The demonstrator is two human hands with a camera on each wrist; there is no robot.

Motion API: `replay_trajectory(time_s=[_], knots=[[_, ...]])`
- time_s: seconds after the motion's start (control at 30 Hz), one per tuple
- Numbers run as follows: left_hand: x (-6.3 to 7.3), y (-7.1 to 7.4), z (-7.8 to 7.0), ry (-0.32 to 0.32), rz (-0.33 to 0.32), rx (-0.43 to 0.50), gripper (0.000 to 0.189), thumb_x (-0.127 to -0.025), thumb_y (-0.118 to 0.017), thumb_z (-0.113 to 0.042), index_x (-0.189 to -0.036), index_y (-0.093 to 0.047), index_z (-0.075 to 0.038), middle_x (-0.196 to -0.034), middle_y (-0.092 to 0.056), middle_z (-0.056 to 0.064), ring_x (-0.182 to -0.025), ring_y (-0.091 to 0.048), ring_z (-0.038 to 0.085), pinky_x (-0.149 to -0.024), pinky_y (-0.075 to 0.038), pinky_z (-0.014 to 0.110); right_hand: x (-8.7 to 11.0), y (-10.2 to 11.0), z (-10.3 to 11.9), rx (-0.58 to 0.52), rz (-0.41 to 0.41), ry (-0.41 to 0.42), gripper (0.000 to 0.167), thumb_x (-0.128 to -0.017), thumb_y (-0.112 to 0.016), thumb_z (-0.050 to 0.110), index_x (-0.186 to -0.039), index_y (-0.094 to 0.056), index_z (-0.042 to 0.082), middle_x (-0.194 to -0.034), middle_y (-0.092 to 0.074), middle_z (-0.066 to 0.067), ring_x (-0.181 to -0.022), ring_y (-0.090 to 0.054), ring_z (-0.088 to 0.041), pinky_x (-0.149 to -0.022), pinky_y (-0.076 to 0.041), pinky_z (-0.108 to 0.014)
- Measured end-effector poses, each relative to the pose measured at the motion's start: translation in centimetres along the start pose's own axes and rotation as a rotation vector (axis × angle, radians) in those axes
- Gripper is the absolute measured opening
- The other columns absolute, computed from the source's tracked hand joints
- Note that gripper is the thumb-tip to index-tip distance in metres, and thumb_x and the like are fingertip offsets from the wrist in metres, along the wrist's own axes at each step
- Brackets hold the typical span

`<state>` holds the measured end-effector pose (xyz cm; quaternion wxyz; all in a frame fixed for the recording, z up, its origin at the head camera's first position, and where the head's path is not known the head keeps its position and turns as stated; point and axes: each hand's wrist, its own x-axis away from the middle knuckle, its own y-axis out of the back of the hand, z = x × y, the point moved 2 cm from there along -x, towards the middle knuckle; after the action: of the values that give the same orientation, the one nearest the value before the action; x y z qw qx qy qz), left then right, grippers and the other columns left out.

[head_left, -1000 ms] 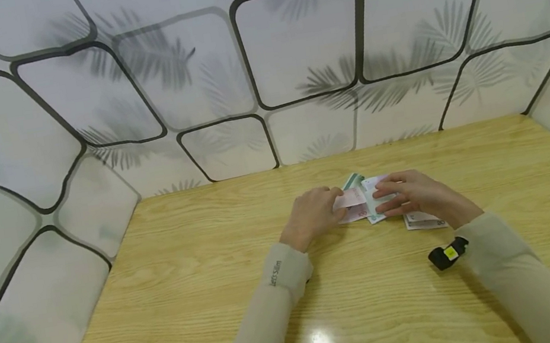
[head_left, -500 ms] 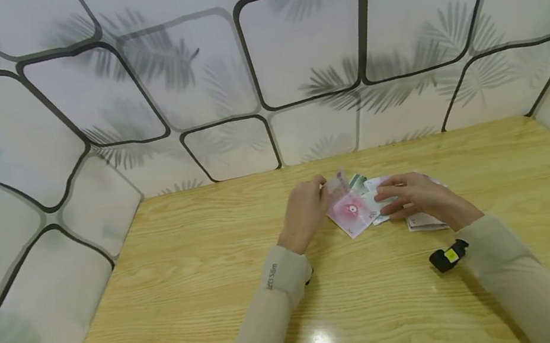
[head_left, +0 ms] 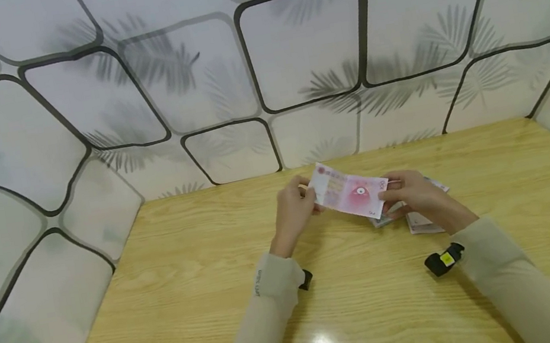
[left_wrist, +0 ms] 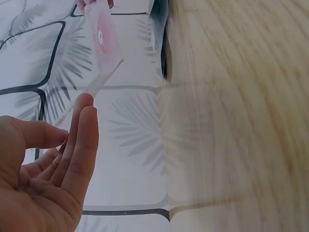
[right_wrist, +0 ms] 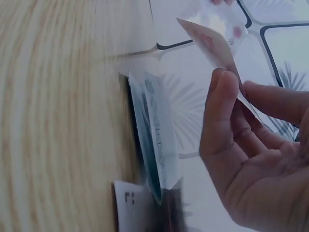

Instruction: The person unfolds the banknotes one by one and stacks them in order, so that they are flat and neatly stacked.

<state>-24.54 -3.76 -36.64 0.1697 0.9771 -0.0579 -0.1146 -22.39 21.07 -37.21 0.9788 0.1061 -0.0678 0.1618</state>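
Observation:
A pink banknote [head_left: 350, 190] with a round mark and a middle crease is stretched between both hands above the table. My left hand [head_left: 295, 204] pinches its left end between thumb and fingers; the left wrist view shows that thumb [left_wrist: 41, 134] against the fingers. At the other end, my right hand [head_left: 414, 194] pinches the right edge of the note, seen also in the right wrist view between thumb and fingers [right_wrist: 224, 92]. Beneath the right hand lie a greenish folded banknote [right_wrist: 157, 130] and a pale folded banknote [right_wrist: 133, 205], partly hidden by the hand in the head view.
The notes lie on a wood-grain table [head_left: 190, 281]. A wall covering [head_left: 304, 47] with dark outlined shapes and leaf prints rises behind the table's back edge. A black wrist camera [head_left: 444, 260] sits at the right sleeve.
The left hand has drawn the pink banknote from the other notes, lifted it and spread it out. The right hand, earlier over the notes, now pinches its right edge.

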Motion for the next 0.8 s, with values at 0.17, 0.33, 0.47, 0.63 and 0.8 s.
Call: replay_trajectory(time_s=[0.17, 0.33, 0.47, 0.63, 0.8], knots=[[0.2, 0.7, 0.2, 0.077, -0.007, 0.074, 0.018, -0.101, -0.054, 0.003, -0.117, -0.058, 0.008, -0.077, -0.068, 0.018, -0.07, -0.072, 0.04, -0.066, -0.063, 0.044, 0.2, 0.0, 0.4, -0.082, -0.068, 0.036, 0.021, -0.104, -0.056, 0.006, -0.115, -0.047, -0.01, -0.091, -0.063, -0.006, -0.078, -0.065, -0.017, -0.071, -0.063, -0.037], [0.1, 1.4, 0.4, 0.083, -0.029, 0.073, 0.021, -0.1, -0.056, 0.0, -0.12, -0.061, 0.006, -0.085, -0.07, 0.018, -0.073, -0.071, 0.035, -0.067, -0.063, 0.04, 0.3, 0.2, 0.5, -0.121, -0.103, 0.036, 0.019, -0.105, -0.054, 0.005, -0.117, -0.048, -0.008, -0.09, -0.064, -0.007, -0.077, -0.066, -0.018, -0.069, -0.063, -0.038], [0.0, 1.7, 0.4, 0.076, -0.05, 0.085, 0.028, -0.096, -0.057, 0.005, -0.124, -0.063, 0.004, -0.089, -0.07, 0.017, -0.071, -0.063, 0.019, -0.064, -0.062, 0.034, 0.5, 0.3, 0.6, -0.119, -0.091, 0.049, 0.026, -0.106, -0.05, 0.003, -0.126, -0.046, -0.013, -0.099, -0.063, -0.008, -0.081, -0.068, -0.018, -0.07, -0.063, -0.039], [0.3, 2.0, 0.5, 0.091, -0.017, 0.158, 0.035, -0.094, -0.058, 0.009, -0.128, -0.061, 0.003, -0.092, -0.069, 0.016, -0.075, -0.062, 0.015, -0.063, -0.062, 0.032, 0.8, 0.4, 0.6, -0.116, -0.069, 0.073, 0.035, -0.107, -0.045, 0.002, -0.135, -0.04, -0.018, -0.104, -0.062, -0.009, -0.082, -0.068, -0.017, -0.075, -0.063, -0.042], [0.6, 2.2, 0.9, 0.096, 0.013, 0.194, 0.042, -0.095, -0.06, 0.008, -0.136, -0.059, -0.002, -0.095, -0.067, 0.012, -0.075, -0.062, 0.014, -0.064, -0.062, 0.036, 1.2, 0.5, 0.4, -0.144, -0.076, 0.079, 0.034, -0.106, -0.049, 0.0, -0.133, -0.039, -0.017, -0.097, -0.061, -0.006, -0.079, -0.067, -0.015, -0.076, -0.063, -0.041]])
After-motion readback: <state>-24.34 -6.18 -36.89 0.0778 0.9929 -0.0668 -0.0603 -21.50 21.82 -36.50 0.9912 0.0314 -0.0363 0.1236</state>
